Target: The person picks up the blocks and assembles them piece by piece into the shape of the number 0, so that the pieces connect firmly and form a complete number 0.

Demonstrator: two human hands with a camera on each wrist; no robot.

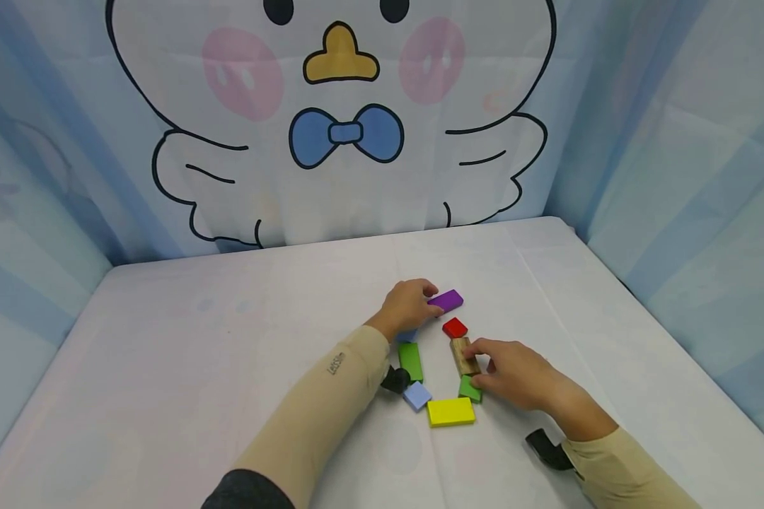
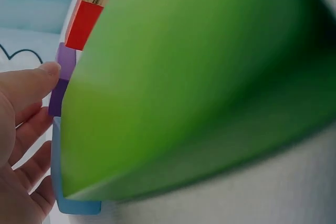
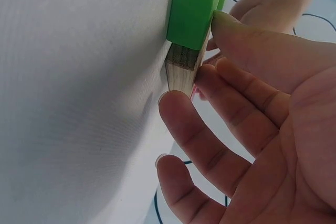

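Several coloured blocks lie in a ring on the white-covered table. At its far end, my left hand (image 1: 407,305) holds the left end of a purple block (image 1: 448,300) between thumb and fingers. A blue block (image 1: 407,336) shows partly below that hand, and a red block (image 1: 455,328) sits close to the purple one. My right hand (image 1: 522,371) is at the ring's right side, fingers loosely bent. Its fingertips touch a wooden block (image 1: 463,355), while its thumb rests at a small green block (image 3: 194,9). A longer green block (image 2: 173,77) fills much of the left wrist view.
A yellow block (image 1: 451,412) forms the near end of the ring, with a light blue block (image 1: 417,396) at its left corner. Black wrist cameras (image 1: 547,449) stick out near the table. Printed curtains (image 1: 687,141) stand behind and at both sides.
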